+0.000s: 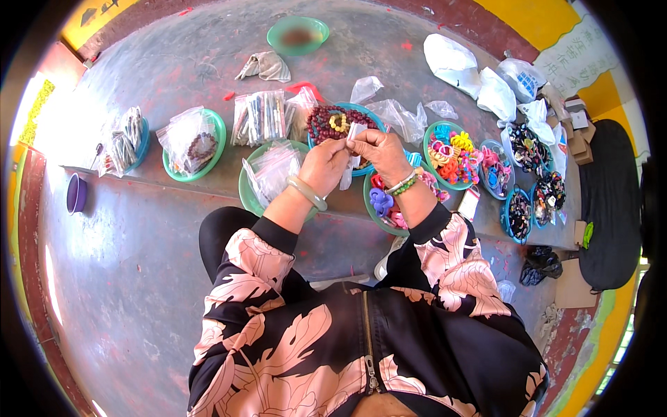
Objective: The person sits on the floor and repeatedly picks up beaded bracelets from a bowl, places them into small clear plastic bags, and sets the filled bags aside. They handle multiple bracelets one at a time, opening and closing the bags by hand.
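My left hand (324, 165) and my right hand (379, 153) meet over the step, both pinching a small clear plastic bag (351, 154) that hangs between them. A pale green bangle sits on my left wrist and beaded bracelets on my right. Just beyond my fingers is a teal bowl (336, 124) of dark red bead bracelets with a yellow one on top. Under my left hand a green bowl (272, 174) holds clear bags. Below my right wrist a bowl (386, 203) holds purple and pink hair ties.
Along the grey step stand more bowls: bagged items (193, 142), bright hair bands (450, 154), dark trinkets (521, 214). A pack of pens (260, 117), white plastic bags (458, 64), an empty green bowl (299, 35), a purple cup (76, 194) and cardboard boxes (577, 135) lie around.
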`<state>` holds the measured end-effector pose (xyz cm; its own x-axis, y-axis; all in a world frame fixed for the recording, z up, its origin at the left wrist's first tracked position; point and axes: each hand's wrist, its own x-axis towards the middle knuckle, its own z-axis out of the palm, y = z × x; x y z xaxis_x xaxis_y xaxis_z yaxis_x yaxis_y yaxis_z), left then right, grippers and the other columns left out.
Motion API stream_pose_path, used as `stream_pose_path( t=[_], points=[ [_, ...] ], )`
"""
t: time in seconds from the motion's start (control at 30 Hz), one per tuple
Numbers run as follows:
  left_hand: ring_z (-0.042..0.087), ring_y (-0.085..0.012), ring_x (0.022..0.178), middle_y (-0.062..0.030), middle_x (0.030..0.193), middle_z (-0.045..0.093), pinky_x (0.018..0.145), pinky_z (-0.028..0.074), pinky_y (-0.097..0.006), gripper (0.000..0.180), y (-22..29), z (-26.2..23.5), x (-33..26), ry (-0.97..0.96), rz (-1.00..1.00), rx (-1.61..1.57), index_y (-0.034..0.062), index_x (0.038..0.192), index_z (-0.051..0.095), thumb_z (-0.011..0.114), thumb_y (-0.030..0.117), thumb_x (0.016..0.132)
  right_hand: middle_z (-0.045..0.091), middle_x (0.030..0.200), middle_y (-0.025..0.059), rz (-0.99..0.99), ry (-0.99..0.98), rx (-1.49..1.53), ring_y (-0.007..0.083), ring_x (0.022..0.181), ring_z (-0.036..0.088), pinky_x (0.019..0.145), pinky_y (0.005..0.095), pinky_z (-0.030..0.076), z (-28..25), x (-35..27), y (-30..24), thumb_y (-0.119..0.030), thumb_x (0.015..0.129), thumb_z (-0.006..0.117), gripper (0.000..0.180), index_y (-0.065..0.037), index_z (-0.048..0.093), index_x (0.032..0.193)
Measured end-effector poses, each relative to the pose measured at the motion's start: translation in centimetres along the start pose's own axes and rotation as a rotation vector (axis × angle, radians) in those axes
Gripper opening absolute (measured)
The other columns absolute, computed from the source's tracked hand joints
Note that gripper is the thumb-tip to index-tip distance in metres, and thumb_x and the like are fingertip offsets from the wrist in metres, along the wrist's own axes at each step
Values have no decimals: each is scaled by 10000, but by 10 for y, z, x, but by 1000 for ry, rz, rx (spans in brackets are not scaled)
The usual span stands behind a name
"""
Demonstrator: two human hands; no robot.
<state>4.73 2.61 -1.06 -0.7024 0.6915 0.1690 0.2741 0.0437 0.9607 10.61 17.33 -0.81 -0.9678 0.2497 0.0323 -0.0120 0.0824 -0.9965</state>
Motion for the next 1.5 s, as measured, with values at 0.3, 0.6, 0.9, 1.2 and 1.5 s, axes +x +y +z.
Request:
stream_pose_path(
  t=[0.3,0.6,0.9,1.2,1.5],
  points=[
    [520,-99,653,-17,729,558,593,428,-236,198,-1,-1,3,-12,-243,-441,-20,945,582,438,60,836,579,654,-4,77,-46,224,61,569,503,539,201,400,-3,1,-1,-227,770,658,189,-48,606,740],
    [567,-147,691,-71,754,581,635,449,-266,302,-2,0,0,84,-162,-127,-2,1032,514,556,71,741,554,634,-17,134,-85,244,64,547,502,513,215,410,0,-2,0,-191,760,637,153,-49,587,734],
    [580,-311,767,-159,810,584,679,457,-375,274,13,-24,-6,120,-41,424,42,969,522,519,0,698,566,623,65,-154,34,-484,175,576,538,528,283,421,6,-2,3,-140,695,620,149,-22,542,647],
    [582,-127,761,-70,821,588,668,513,-253,212,12,-56,1,174,-230,73,-12,899,583,454,-96,753,526,587,73,-411,142,-534,225,548,538,505,308,418,14,-7,-6,-80,657,625,157,-46,482,601],
    [578,-306,717,-152,774,593,661,458,-372,117,17,-57,-1,229,-11,517,43,790,614,537,124,759,540,628,23,-438,99,-458,74,536,489,481,224,387,10,-2,-7,-90,763,607,101,-26,567,696]
  ],
)
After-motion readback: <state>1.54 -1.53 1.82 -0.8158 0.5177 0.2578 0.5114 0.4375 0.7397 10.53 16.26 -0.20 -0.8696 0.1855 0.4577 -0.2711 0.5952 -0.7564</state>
